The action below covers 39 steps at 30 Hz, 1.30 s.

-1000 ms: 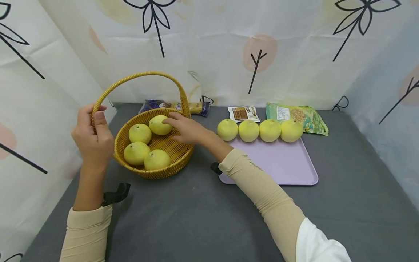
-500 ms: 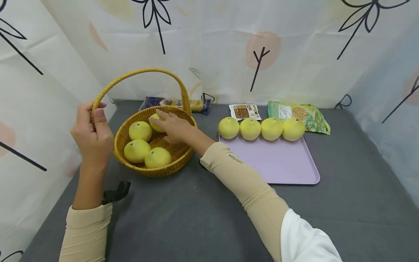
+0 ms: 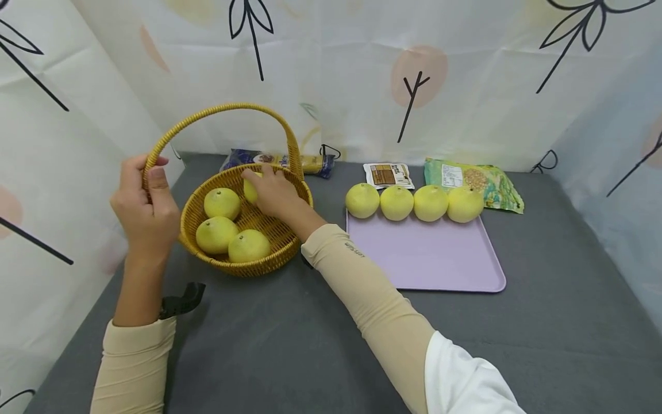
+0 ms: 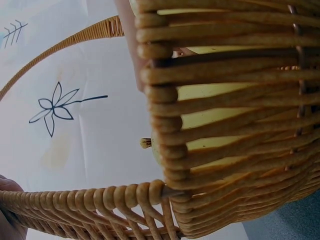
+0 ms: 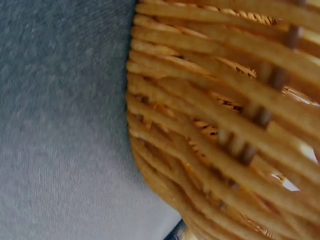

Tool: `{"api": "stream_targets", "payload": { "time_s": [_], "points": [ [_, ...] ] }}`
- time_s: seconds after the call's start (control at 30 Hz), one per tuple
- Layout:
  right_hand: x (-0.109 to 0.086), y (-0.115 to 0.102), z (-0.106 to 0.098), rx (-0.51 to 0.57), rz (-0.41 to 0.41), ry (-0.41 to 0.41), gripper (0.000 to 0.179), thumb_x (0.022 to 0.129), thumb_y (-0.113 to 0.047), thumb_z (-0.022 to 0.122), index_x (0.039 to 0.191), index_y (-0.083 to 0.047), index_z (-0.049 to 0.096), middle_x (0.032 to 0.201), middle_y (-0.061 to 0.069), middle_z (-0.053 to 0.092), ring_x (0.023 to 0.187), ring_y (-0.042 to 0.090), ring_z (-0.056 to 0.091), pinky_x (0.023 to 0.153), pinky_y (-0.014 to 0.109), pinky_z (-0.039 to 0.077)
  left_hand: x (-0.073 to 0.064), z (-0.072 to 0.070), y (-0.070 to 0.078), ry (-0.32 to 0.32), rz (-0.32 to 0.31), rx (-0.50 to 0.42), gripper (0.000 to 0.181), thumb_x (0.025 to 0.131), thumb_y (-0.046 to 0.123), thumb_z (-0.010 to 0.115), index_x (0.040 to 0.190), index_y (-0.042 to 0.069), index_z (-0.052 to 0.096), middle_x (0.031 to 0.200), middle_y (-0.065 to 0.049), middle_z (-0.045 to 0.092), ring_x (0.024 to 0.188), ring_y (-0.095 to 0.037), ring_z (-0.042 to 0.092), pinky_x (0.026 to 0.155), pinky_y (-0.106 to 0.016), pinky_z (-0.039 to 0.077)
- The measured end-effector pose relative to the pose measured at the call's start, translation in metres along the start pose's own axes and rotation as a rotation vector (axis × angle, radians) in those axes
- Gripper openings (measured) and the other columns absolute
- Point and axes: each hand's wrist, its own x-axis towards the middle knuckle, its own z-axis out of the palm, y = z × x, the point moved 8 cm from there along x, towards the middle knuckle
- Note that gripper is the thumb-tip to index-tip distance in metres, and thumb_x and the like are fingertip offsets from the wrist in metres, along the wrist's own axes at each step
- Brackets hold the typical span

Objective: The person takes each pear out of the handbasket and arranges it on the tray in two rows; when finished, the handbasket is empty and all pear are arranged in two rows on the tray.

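Note:
My left hand (image 3: pixel 146 210) grips the handle of a yellow wicker basket (image 3: pixel 281 247) at its left side, fingers curled round it. In the left wrist view the basket's woven wall (image 4: pixel 240 112) fills the right half, with yellow fruit behind the slats. My right hand (image 3: pixel 279 192) reaches inside the basket and grips a pale yellow citrus fruit (image 3: pixel 250 191) at the back, its fingers over the top and partly hiding it. Three more citrus fruits (image 3: pixel 222 204) lie in the basket's left and front. The right wrist view shows only the basket's outside (image 5: pixel 215 115) and dark cloth.
A lilac tray (image 3: pixel 429 259) lies right of the basket, with several citrus fruits (image 3: pixel 396 203) in a row along its far edge. Behind stand a green bag (image 3: pixel 491 184), a small white packet (image 3: pixel 388 175) and a blue-yellow packet (image 3: pixel 312 165). A patterned curtain (image 3: pixel 351 103) closes the back.
My right hand has moved further into the basket and closed its fingers round the back citrus fruit. The left hand keeps its hold on the handle. The head view has shifted slightly.

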Motion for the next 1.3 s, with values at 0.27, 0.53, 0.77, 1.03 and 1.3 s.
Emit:
{"api": "stream_targets", "payload": {
  "time_s": [0.27, 0.53, 0.77, 1.03, 1.3],
  "points": [
    [-0.002, 0.008, -0.003, 0.013, -0.019, -0.014, 0.059, 0.099, -0.030, 0.065, 0.151, -0.026, 0.036, 0.149, 0.013, 0.032, 0.110, 0.029, 0.052, 0.076, 0.035, 0.048, -0.001, 0.001, 0.000, 0.007, -0.014, -0.007, 0.020, 0.101, 0.001, 0.050, 0.105, -0.014, 0.063, 0.064, 0.010, 0.037, 0.051, 0.002, 0.024, 0.053, -0.012, 0.021],
    [-0.014, 0.006, -0.010, 0.003, -0.109, -0.041, 0.054, 0.098, -0.022, 0.066, 0.146, -0.020, 0.042, 0.141, 0.014, 0.042, 0.085, 0.022, 0.054, 0.070, 0.031, 0.043, -0.001, -0.002, -0.005, 0.010, -0.012, -0.005, 0.023, 0.102, 0.005, 0.051, 0.106, -0.013, 0.065, 0.066, 0.013, 0.037, 0.051, -0.001, 0.026, 0.053, -0.012, 0.022],
    [-0.027, 0.003, -0.008, -0.007, -0.141, -0.012, 0.052, 0.097, -0.019, 0.066, 0.145, -0.019, 0.044, 0.135, 0.014, 0.045, 0.079, 0.021, 0.052, 0.068, 0.030, 0.041, -0.001, -0.002, -0.007, 0.009, -0.012, 0.004, 0.023, 0.102, 0.005, 0.051, 0.106, -0.013, 0.065, 0.065, 0.011, 0.037, 0.051, 0.000, 0.026, 0.053, -0.012, 0.022],
    [-0.036, 0.001, -0.007, -0.057, -0.159, 0.028, 0.054, 0.096, -0.018, 0.069, 0.144, -0.018, 0.045, 0.131, 0.015, 0.046, 0.084, 0.022, 0.052, 0.075, 0.033, 0.045, -0.003, -0.001, -0.005, 0.001, -0.011, -0.007, 0.024, 0.103, 0.007, 0.051, 0.107, -0.012, 0.065, 0.063, 0.009, 0.037, 0.051, -0.002, 0.025, 0.052, -0.013, 0.022],
    [-0.053, 0.000, -0.011, -0.032, -0.169, -0.032, 0.057, 0.095, -0.018, 0.070, 0.146, -0.018, 0.045, 0.127, 0.014, 0.047, 0.079, 0.023, 0.051, 0.069, 0.033, 0.043, 0.000, 0.000, 0.007, 0.012, -0.018, 0.001, 0.021, 0.101, 0.001, 0.050, 0.105, -0.015, 0.063, 0.065, 0.012, 0.035, 0.052, 0.003, 0.024, 0.054, -0.011, 0.021]
  ]
}}
